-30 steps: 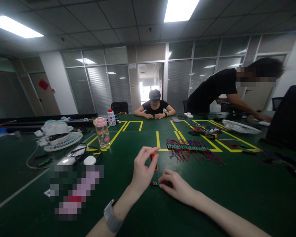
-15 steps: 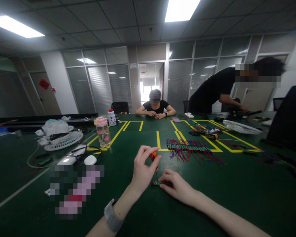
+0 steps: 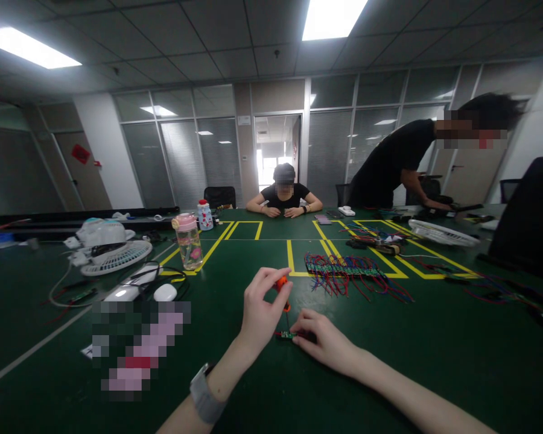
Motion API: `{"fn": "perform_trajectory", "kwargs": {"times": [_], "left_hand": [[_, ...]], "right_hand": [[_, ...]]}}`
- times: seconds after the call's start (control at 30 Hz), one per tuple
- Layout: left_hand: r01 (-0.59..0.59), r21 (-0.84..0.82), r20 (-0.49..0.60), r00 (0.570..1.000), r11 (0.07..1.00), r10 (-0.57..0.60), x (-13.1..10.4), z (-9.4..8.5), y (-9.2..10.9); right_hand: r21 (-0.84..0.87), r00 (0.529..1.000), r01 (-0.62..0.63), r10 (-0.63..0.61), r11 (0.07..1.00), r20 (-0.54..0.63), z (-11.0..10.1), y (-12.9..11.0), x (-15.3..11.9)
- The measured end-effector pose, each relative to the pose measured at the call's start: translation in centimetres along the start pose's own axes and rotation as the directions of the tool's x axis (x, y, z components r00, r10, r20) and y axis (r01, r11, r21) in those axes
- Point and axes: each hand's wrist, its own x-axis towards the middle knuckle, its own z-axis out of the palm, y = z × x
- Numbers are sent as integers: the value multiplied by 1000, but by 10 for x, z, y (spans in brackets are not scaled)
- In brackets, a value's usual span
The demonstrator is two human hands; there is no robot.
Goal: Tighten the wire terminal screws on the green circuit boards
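Observation:
My left hand (image 3: 263, 304) is closed round the orange handle of a screwdriver (image 3: 283, 283), held nearly upright. Its thin shaft runs down to a small green circuit board (image 3: 285, 335) with dark red wire at its end, lying on the green table. With thumb and fingertips, my right hand (image 3: 319, 337) pinches the right end of that board and steadies it against the tabletop. Whether the screwdriver's tip sits in a screw is too small to make out. Beyond my hands lies a row of green circuit boards (image 3: 344, 268) with many red and blue wires.
A clear bottle with a pink lid (image 3: 189, 244), a white fan (image 3: 117, 256) and a white mouse (image 3: 165, 293) stand to the left. Yellow tape (image 3: 291, 256) marks the table. One person (image 3: 284, 196) sits opposite; another (image 3: 389, 160) leans over the table's right side.
My left fingers and the screwdriver handle have shifted slightly; the board and my right hand stay in place. The person opposite has moved their hands apart a little, and the leaning person has shifted.

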Motion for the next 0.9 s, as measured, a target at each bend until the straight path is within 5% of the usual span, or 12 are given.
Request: {"fn": "perform_trajectory", "kwargs": {"times": [0.3,0.53,0.9], "left_hand": [[61,-90,5,998,994,-61,-3,1,-3],[18,40,-19,1000,999,-17,-2,1,0],[21,-12,-21,1000,1000,-21,-4,4,-2]], "right_hand": [[-4,1000,12,-12,1000,-2,2,1,1],[-10,1000,2,-2,1000,-7,2,0,1],[-2,1000,-5,5,1000,-6,2,0,1]]}}
